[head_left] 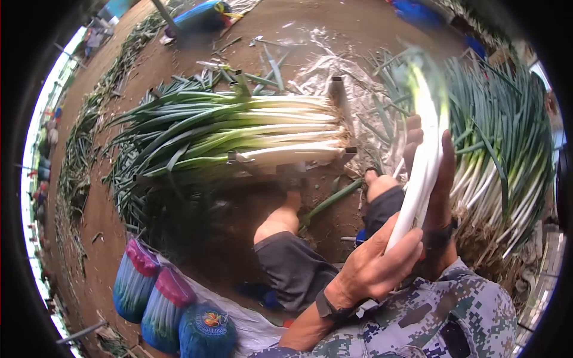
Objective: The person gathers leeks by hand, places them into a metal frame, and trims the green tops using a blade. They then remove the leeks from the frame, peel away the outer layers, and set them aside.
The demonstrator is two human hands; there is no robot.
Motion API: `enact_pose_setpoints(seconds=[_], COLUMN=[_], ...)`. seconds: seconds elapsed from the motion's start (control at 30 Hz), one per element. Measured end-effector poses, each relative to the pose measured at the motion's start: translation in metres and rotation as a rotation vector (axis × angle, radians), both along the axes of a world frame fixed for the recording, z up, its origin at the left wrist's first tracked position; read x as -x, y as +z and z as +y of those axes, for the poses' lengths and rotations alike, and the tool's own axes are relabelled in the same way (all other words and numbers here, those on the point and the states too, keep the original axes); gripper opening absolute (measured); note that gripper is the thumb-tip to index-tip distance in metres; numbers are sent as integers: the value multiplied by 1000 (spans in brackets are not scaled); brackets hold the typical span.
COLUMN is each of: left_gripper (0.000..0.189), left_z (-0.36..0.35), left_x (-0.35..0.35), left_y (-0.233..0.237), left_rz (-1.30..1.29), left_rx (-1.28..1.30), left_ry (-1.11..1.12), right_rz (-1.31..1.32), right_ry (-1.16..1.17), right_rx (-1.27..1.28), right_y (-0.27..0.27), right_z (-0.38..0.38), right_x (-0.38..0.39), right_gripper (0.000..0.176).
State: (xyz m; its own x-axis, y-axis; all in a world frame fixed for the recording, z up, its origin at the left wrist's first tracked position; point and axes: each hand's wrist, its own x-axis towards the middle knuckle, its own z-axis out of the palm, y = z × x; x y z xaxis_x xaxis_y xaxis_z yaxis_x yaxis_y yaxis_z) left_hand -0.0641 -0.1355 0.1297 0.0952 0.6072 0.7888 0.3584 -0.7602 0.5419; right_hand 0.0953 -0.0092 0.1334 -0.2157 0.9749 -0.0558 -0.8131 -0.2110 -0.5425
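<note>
A few long green onions [422,161] with thick white stalks are held upright and slightly tilted in front of me. My left hand [379,259] is closed around their lower white ends. Higher up, my right hand [444,173] wraps the stalks from behind, its fingers showing on the left side. The green tops are blurred. Left of my hands, a pile of green onions [280,128] lies sideways between short metal posts [337,86], roots to the right. A larger heap of green onions [498,143], with roots and soil, lies close by on the right.
Bundles in blue and pink wrapping [167,301] stand at lower left beside a pale sheet [253,328]. A crumpled plastic sheet [328,74] lies behind the posts. Loose leaves [83,149] line the dirt floor at left. My knees [286,224] are below the pile.
</note>
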Motion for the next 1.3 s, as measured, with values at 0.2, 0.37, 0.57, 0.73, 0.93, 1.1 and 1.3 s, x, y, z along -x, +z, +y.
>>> enact_pose_setpoints(seconds=[0.2,0.37,0.57,0.73,0.93,1.1,1.3], left_gripper=[51,53,47,63,66,59,51], left_z=[33,42,88,106,118,136,142], left_x=[34,120,267,310,315,334,331], left_y=[-97,-76,-130,-177,-185,-176,-145], left_rz=[202,-105,-214,12,196,374,610], left_rx=[377,455,743,905,882,921,1162], left_ry=[404,525,898,1004,1077,1045,986], right_rz=[-912,-1594,-2093,-1963,-2086,-2124,-2129], right_ry=[9,-295,130,355,593,382,141], right_rx=[-340,-973,-1387,-1175,-952,-880,-858], right_y=[15,-31,-252,-215,-199,-209,-251], right_z=[89,154,139,133,129,98,81], right_x=[88,149,159,153,146,160,162], right_gripper=[51,66,69,74,68,67,75])
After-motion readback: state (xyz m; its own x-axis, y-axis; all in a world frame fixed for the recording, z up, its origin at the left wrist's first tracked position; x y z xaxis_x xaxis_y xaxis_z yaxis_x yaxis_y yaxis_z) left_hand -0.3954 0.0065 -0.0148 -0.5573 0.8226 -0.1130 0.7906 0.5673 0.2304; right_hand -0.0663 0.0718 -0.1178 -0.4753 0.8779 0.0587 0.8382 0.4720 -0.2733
